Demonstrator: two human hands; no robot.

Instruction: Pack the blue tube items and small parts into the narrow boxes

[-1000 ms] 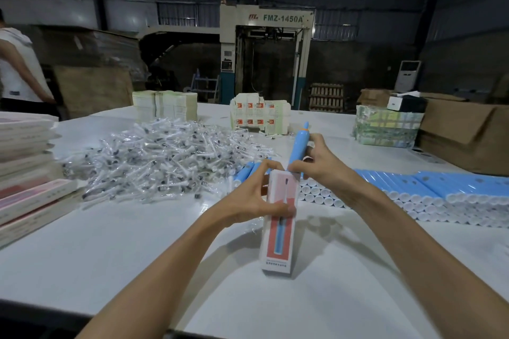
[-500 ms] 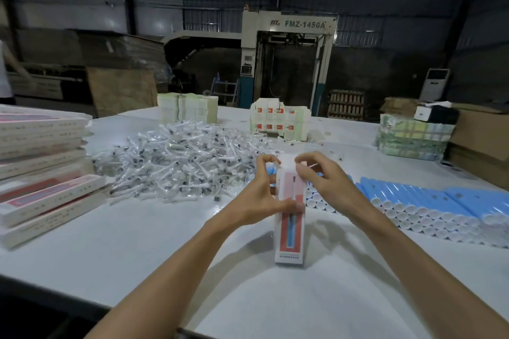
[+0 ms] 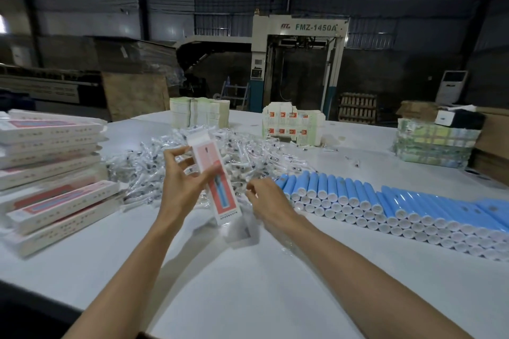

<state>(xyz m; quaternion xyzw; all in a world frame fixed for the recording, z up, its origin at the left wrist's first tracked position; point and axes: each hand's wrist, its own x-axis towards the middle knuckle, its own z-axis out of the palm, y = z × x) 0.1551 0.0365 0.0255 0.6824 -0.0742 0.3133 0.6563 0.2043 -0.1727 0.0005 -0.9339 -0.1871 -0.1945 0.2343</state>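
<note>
**Tube boxed, small part due next**

Left hand (image 3: pixel 180 187) clamped round the narrow box (image 3: pixel 209 154), held off the worktop (image 3: pixel 275 283), tilted, top flap (image 3: pixel 197 136) open. Right hand (image 3: pixel 268 201) just beside the box's lower end, not touching it. Its fingers are curled, but cannot tell if they pinch anything.

Heap of small parts (image 3: pixel 248 157) lies behind the box, mid-worktop. Blue tubes (image 3: pixel 344 195) in rows toward the right edge. Filled boxes (image 3: pixel 55 195) stacked at the left edge.

Step, as judged: tube in, small part still to go. Next move calls for one wrapped part picked from the heap and fed through the open top, then flap tucked.

Half a second ago the box stood upright on the worktop with both hands at its top; now it is lifted and the right hand has left it
</note>
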